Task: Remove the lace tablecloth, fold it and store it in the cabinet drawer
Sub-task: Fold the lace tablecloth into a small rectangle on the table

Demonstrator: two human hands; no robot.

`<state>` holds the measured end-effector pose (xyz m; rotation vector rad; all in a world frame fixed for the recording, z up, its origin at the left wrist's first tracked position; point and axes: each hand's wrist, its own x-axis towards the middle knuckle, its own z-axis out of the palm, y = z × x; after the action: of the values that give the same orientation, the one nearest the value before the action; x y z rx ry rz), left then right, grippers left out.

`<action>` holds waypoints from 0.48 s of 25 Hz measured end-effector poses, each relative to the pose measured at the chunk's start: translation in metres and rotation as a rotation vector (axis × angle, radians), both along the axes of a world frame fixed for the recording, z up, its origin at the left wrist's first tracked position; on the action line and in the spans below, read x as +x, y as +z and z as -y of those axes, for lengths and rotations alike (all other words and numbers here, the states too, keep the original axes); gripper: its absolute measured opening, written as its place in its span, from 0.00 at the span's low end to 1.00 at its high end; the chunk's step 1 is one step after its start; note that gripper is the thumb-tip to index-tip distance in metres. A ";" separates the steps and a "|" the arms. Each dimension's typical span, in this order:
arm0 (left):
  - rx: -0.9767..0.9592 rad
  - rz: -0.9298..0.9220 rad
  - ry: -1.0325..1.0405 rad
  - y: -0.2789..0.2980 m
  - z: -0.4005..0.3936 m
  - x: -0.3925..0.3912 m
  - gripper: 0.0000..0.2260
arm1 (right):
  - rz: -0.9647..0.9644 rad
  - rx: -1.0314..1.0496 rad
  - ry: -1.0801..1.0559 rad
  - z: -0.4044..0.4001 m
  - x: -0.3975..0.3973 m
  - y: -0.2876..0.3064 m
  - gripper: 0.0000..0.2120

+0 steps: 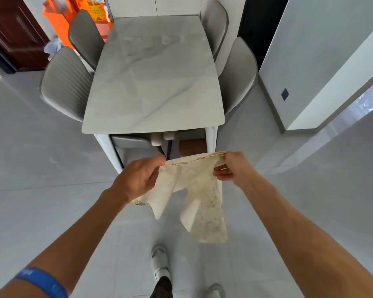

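Observation:
The cream lace tablecloth (199, 196) hangs in the air in front of me, bunched and partly folded, its loose ends dangling toward the floor. My left hand (139, 176) pinches its upper left edge. My right hand (233, 166) grips the upper right edge, so the top hem stretches between both hands. The marble-look dining table (155, 82) stands just beyond, its top bare. No cabinet or drawer shows in the head view.
Grey chairs (65, 82) flank the table on both sides, and one (134, 141) is tucked under the near end. A white wall corner (323, 67) rises at the right. Orange items (58, 16) and a dark door (11, 33) sit at the back left. My shoes (159, 263) stand on the pale tiled floor.

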<state>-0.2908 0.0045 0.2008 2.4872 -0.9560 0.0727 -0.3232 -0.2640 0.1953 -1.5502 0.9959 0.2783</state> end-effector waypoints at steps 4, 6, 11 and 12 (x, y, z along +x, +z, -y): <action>-0.037 0.121 -0.279 -0.038 -0.006 -0.029 0.26 | -0.058 -0.187 0.115 0.002 0.005 0.005 0.15; 0.022 0.082 -0.302 -0.052 -0.005 -0.039 0.25 | -0.061 -0.189 0.117 0.001 0.004 0.006 0.13; 0.151 -0.123 -0.003 -0.078 0.022 -0.053 0.11 | -0.031 -0.143 0.132 -0.001 0.001 0.016 0.15; 0.195 -0.198 0.089 -0.081 0.032 -0.056 0.13 | -0.022 -0.125 0.109 0.000 0.000 0.019 0.17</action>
<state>-0.3463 -0.0279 0.1198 2.6533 -0.8033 -0.2445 -0.3232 -0.2639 0.2142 -1.7217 0.9627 0.3144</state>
